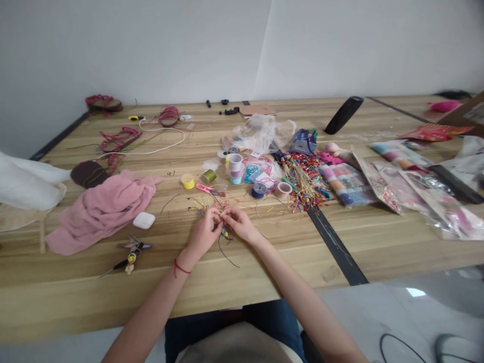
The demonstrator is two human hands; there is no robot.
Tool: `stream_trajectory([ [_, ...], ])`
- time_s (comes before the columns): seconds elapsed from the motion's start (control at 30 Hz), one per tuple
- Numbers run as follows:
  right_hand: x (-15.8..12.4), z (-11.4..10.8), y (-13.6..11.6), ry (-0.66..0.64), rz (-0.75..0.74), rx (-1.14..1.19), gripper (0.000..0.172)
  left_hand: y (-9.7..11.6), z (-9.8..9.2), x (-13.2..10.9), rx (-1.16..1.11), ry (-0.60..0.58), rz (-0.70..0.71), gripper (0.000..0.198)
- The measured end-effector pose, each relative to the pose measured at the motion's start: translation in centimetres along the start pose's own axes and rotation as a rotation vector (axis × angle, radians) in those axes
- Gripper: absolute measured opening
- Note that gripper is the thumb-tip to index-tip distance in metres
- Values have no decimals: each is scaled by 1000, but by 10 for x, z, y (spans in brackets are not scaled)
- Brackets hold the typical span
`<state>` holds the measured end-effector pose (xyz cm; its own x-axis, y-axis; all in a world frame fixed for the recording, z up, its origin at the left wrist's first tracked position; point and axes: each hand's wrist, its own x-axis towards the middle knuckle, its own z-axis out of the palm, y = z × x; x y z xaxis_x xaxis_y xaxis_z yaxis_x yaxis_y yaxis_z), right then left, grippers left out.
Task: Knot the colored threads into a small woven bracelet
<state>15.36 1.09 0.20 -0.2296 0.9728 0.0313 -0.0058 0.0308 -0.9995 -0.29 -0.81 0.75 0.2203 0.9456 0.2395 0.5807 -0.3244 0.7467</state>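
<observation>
My left hand [204, 231] and my right hand [241, 224] meet at the middle of the table, fingers pinched together. Between the fingertips is a thin beaded cord [226, 234], its small yellow, blue and red parts dangling below; the exact spot of the grip is too small to make out. A dark thread [228, 258] trails from it over the wood. Just beyond my fingers lie loose coloured cord ends [196, 202] and pink thread snips [204, 188]. A yellow spool [187, 181], a green spool [209, 176] and a dark blue spool [259, 190] stand behind.
A tangle of colourful cords [305, 176] and bagged supplies [346, 184] cover the right. On the left are a pink cloth [109, 209], a white case [144, 220] and keys [131, 254]. A black cylinder [344, 115] stands tilted farther back.
</observation>
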Motion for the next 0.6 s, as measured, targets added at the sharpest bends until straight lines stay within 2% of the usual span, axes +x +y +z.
stream_trajectory([
  [0.27, 0, 0, -2, 21, -23, -68, 33, 3, -1, 1, -77, 2, -10, 28],
  [0.6, 2, -8, -6, 73, -12, 4, 36, -1, -2, 1, -43, -26, -26, 22],
])
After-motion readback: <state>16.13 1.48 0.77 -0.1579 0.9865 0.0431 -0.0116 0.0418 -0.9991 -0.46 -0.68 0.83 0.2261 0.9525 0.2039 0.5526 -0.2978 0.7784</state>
